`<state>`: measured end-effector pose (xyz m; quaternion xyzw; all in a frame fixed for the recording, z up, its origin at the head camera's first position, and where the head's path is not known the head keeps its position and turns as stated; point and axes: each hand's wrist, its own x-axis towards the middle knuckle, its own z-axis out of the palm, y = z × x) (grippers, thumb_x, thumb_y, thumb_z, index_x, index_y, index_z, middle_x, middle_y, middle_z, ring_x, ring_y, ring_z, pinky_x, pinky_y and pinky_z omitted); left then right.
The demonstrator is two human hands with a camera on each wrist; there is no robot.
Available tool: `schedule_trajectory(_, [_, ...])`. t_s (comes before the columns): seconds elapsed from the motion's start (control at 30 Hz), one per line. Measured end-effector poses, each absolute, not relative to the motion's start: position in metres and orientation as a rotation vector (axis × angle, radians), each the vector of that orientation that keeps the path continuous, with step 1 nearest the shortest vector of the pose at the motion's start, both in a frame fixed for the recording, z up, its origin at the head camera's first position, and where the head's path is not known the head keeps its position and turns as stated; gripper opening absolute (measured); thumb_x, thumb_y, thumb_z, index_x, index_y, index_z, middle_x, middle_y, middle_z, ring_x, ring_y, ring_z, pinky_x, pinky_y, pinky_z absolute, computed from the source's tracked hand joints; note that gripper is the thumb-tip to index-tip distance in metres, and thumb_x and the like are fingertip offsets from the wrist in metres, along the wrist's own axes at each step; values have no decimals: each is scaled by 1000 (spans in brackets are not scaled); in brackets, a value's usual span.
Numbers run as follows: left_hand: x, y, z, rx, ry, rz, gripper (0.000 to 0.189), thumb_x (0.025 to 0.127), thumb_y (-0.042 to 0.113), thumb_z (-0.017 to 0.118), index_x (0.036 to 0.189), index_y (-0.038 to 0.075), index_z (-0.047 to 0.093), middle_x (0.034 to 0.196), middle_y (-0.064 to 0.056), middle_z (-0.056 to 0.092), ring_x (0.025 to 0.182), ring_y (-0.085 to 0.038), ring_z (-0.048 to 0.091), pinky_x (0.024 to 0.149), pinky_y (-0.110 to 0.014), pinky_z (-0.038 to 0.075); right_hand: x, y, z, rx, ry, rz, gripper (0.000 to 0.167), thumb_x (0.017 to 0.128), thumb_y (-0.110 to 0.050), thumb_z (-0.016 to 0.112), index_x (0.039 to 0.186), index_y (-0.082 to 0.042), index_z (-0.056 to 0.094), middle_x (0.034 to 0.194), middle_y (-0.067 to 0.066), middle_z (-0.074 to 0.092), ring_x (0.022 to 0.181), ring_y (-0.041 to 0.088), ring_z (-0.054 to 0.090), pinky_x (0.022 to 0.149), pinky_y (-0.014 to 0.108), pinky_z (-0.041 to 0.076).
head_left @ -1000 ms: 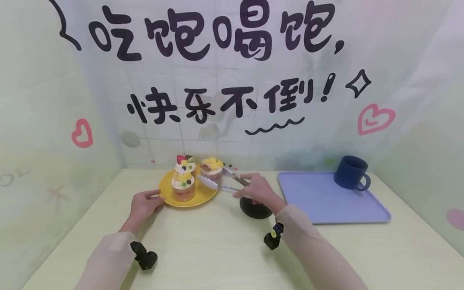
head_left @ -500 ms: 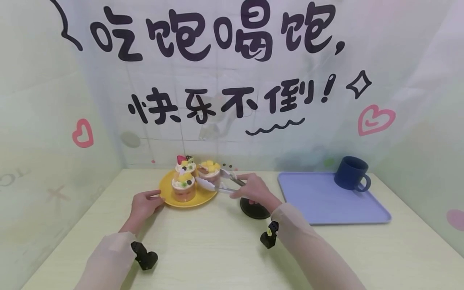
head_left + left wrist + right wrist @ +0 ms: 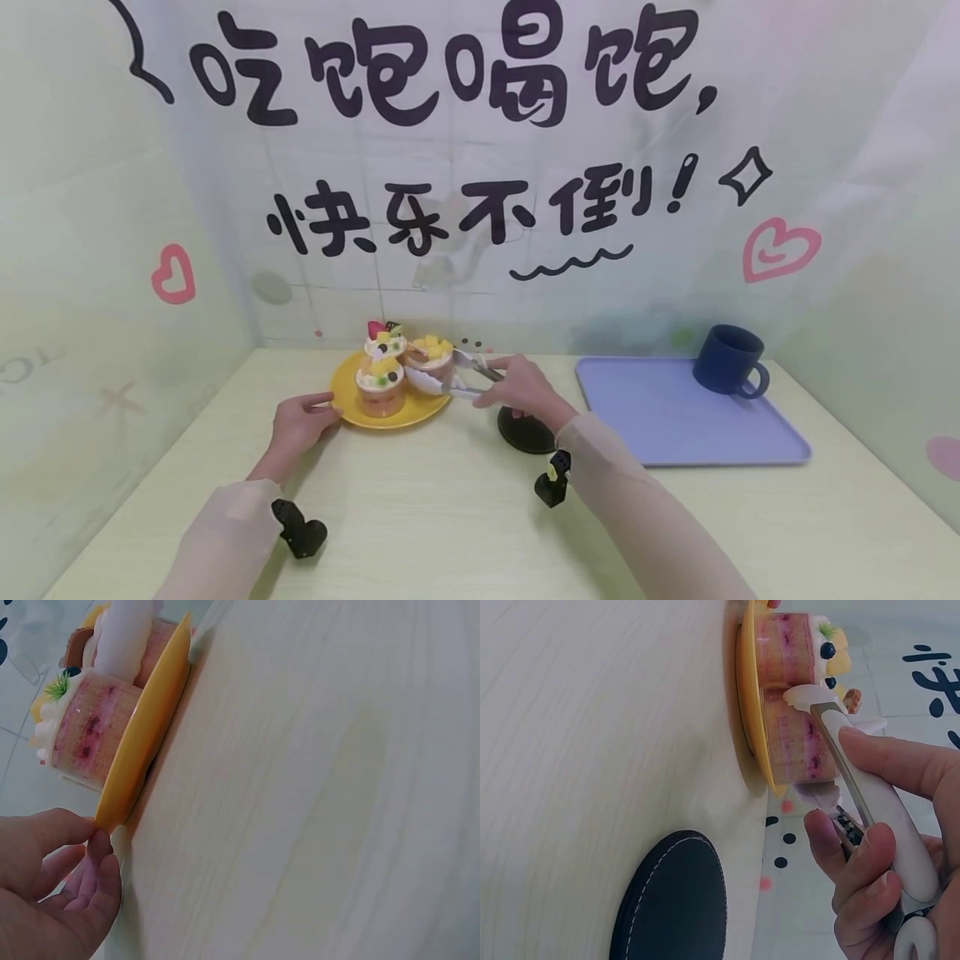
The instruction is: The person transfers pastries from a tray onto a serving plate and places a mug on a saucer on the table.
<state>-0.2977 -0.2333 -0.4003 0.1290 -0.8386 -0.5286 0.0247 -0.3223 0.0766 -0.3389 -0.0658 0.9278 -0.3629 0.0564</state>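
My left hand [image 3: 298, 423] pinches the near left rim of the yellow plate [image 3: 343, 390] between thumb and fingers, also clear in the left wrist view. Three dessert cups with cream and fruit stand on the plate: a front cup [image 3: 380, 392], a back cup [image 3: 385, 343] and a right cup [image 3: 432, 352] topped with yellow cubes. My right hand [image 3: 523, 388] grips metal tongs [image 3: 885, 802] with pale tips. Those tips straddle the right cup, one on its near side, the other at its far side, where the cup partly hides it in the right wrist view.
Below my right hand lies a round black stitched coaster [image 3: 679, 904]. A lavender tray [image 3: 675, 425] is on the right, with a dark blue mug [image 3: 725, 360] at its far right corner. Printed wall sheets enclose the table's back and sides.
The right hand and tongs have shifted slightly left, and the right cup has moved left with them, closer to the other cups. The left hand stays at the plate's rim.
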Motion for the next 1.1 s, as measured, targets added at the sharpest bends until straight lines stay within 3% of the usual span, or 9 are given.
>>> schedule_trajectory(0.2, [-298, -233, -400, 399, -2589, -1631, 47, 86, 10, 59, 127, -10, 46, 107, -26, 60, 74, -12, 61, 60, -18, 49, -323, 74, -339, -196, 2801, -1111, 72, 65, -25, 81, 131, -17, 53, 73, 8, 58, 38, 14, 42, 35, 22, 36])
schedule_trajectory(0.37, [-298, -233, -400, 409, -2587, -1639, 48, 86, 10, 59, 127, -10, 46, 108, -26, 60, 75, -12, 61, 59, -18, 48, -325, 73, -342, -213, 2810, -1127, 70, 65, -24, 81, 130, -18, 54, 91, 9, 60, 38, 14, 42, 36, 23, 37])
schedule_trajectory(0.6, [-299, -233, -399, 412, -2585, -1639, 48, 86, 10, 59, 127, -9, 46, 107, -25, 61, 72, -11, 59, 57, -16, 47, -325, 71, -344, -215, 2793, -1141, 69, 67, -24, 81, 130, -18, 54, 68, 8, 55, 38, 14, 41, 35, 23, 36])
schedule_trajectory(1.1, [-300, -233, -401, 395, -2590, -1613, 47, 86, 11, 60, 126, -10, 47, 106, -26, 61, 74, -11, 60, 60, -18, 49, -324, 73, -343, -234, 2794, -1132, 71, 66, -25, 81, 131, -18, 53, 72, 7, 57, 39, 14, 42, 36, 23, 36])
